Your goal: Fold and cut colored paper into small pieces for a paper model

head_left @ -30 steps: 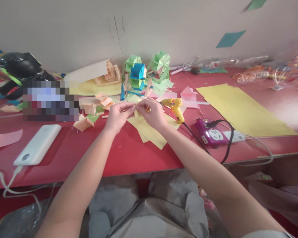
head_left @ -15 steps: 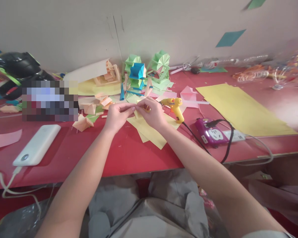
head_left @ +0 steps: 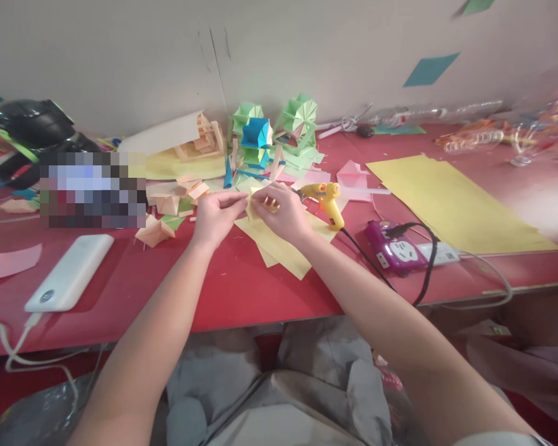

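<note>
Broadly, we have the red table (head_left: pixel 232 300) running out on every side of our grip, with a stack of yellow sheets (head_left: pixel 459 204) well off to its right. Green paper forms (head_left: pixel 300 114) stand beyond the grip, the power bank (head_left: pixel 69 272) lies far to its left, and the purple socket block (head_left: pixel 394 248) sits to its right, nearer us. Just right of the grip rests the glue gun (head_left: pixel 325 198); yellow squares (head_left: pixel 290 254) lie under our right hand (head_left: pixel 283 214). That hand pinches a small folded piece (head_left: pixel 251 214) between thumb and fingers, while our left hand (head_left: pixel 216 220) meets its left edge; whether those tips are clamped on it we cannot tell. To do this well, we should hold the piece steady with one hand, line up the edges, press the crease flat with the other, and keep clear of the gun's nozzle. As for writing, the gun's label and the dark square mark on the white adapter (head_left: pixel 441 254) are too small for us to read
</note>
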The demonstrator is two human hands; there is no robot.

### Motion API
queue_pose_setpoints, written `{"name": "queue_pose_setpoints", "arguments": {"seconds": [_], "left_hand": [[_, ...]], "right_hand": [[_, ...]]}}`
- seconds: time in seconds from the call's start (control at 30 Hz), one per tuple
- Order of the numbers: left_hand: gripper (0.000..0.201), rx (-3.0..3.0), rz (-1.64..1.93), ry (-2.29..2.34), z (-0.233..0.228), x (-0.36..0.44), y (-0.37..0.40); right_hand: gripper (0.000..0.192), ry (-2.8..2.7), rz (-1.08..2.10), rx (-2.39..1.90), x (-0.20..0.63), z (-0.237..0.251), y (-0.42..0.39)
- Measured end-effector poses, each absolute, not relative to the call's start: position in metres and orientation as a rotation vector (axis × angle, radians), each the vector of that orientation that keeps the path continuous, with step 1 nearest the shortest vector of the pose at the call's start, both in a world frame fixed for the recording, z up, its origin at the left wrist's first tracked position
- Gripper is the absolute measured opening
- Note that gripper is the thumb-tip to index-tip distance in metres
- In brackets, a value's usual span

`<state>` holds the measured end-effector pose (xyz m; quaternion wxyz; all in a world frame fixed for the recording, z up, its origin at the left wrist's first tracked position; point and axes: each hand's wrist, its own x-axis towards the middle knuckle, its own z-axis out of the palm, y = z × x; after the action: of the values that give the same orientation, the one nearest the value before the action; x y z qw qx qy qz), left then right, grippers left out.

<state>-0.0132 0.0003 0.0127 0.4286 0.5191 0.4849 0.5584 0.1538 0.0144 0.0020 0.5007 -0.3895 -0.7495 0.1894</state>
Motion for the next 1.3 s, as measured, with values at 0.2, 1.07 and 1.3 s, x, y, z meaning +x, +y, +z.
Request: {"name": "queue_pose_setpoints", "arguments": {"seconds": [0.2,1.07,1.3], "left_hand": [[0.033,1.126,1.457,1.139,0.012,-0.007,0.002],[0.03,0.993,1.445,1.08,0.018,-0.011,0.004],[0.034,0.987,1.492,1.085,0.019,-0.011,0.005]], "right_hand": [[0.016,-1.836,0.274,-0.925,0.152,-0.004,0.018],[0.026,-1.97,0.078,-0.934,0.151,0.006,0.01],[0.026,-2.006,0.062,-0.957,0.153,0.006,0.008]]}}
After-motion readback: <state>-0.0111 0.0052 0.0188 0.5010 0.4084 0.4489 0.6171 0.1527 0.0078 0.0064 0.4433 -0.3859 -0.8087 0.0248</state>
